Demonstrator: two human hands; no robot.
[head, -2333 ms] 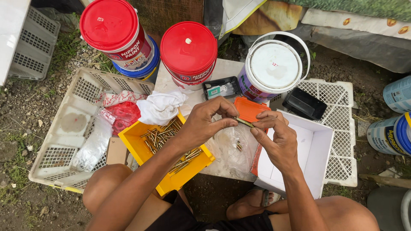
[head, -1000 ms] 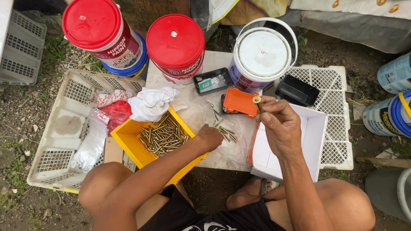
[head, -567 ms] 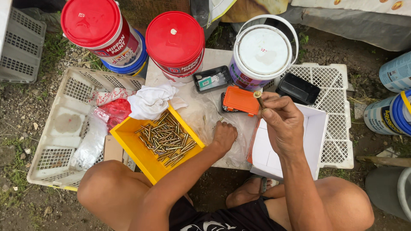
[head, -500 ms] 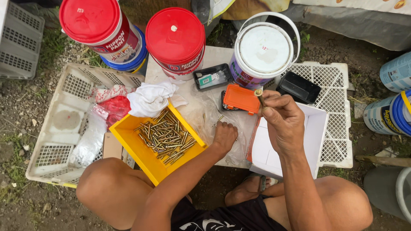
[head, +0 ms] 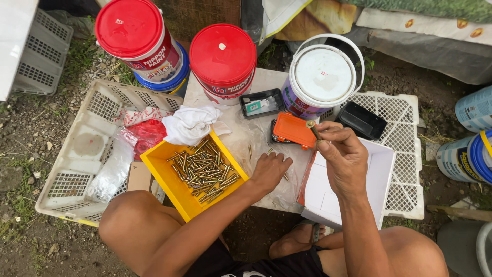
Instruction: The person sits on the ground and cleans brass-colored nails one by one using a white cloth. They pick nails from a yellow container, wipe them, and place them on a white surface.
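Note:
My right hand (head: 342,156) pinches a brass-coloured bolt (head: 312,127) upright above the white box (head: 382,169). My left hand (head: 270,171) lies palm down, fingers curled, on a clear plastic sheet (head: 241,141) scattered with small metal pieces (head: 269,151); whether it holds one is hidden. A yellow tray (head: 164,182) holding several brass bolts sits just left of that hand. An orange lid (head: 291,130) lies between the two hands, over a black case.
Two red-lidded paint buckets (head: 223,54) and a white-lidded bucket (head: 322,77) stand at the back of the small table. A white cloth (head: 190,124), a black tray (head: 262,103), white plastic crates (head: 72,169) left and right, and more buckets (head: 471,156) at the right.
My left hand left the bolt, dropped to the plastic sheet and stays among the small pieces. My right hand turned the bolt upright and keeps it raised.

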